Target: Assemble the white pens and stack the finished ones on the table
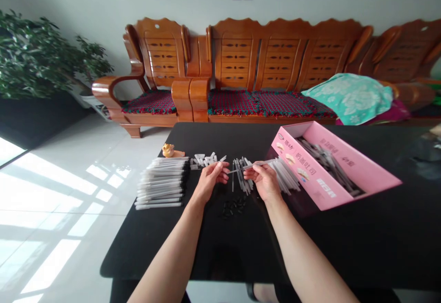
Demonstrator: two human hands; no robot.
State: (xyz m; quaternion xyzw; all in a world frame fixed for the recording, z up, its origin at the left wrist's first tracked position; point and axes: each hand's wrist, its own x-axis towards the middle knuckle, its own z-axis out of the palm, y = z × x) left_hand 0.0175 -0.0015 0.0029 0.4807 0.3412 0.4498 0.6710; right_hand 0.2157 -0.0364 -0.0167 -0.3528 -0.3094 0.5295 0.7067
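My right hand (pixel 266 180) pinches a clear pen barrel (pixel 267 162), held almost level above the table. A thin pen refill (pixel 237 170) sticks out of the barrel's left end and reaches the fingers of my left hand (pixel 210 179). Those left fingers are closed, with a small whitish pen part (pixel 223 158) showing at their tips; whether it is gripped or lies behind them is hard to tell. Under the hands lie loose refills (pixel 245 184) and, nearer me, small black caps (pixel 234 207). Clear barrels (pixel 285 176) lie beside my right hand.
White pens with black ends (pixel 160 183) are stacked at the table's left. Small white pieces (pixel 203 159) and a tan figurine (pixel 168 150) lie behind. A pink box (pixel 310 174) of grey sticks stands right on the black table (pixel 241 248). A wooden bench (pixel 237 64) is beyond.
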